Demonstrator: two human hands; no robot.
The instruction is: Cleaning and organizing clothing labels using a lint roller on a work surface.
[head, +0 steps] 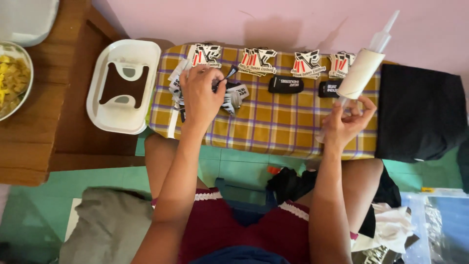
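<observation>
Yellow checked cloth is spread over a low surface against a pink wall. Along its far edge, several stacks of printed tags are lined up, with two small black labels laid just in front of them. The left hand is pressed down on a loose pile of tags and strips at the cloth's left end, fingers curled around a dark strip. A white paper-wrapped roll with a clear plastic tip is held upright in the right hand, pinched at its lower end. A white plastic tray is set beside the cloth on a wooden board, and a folded black garment lies at the right.
</observation>
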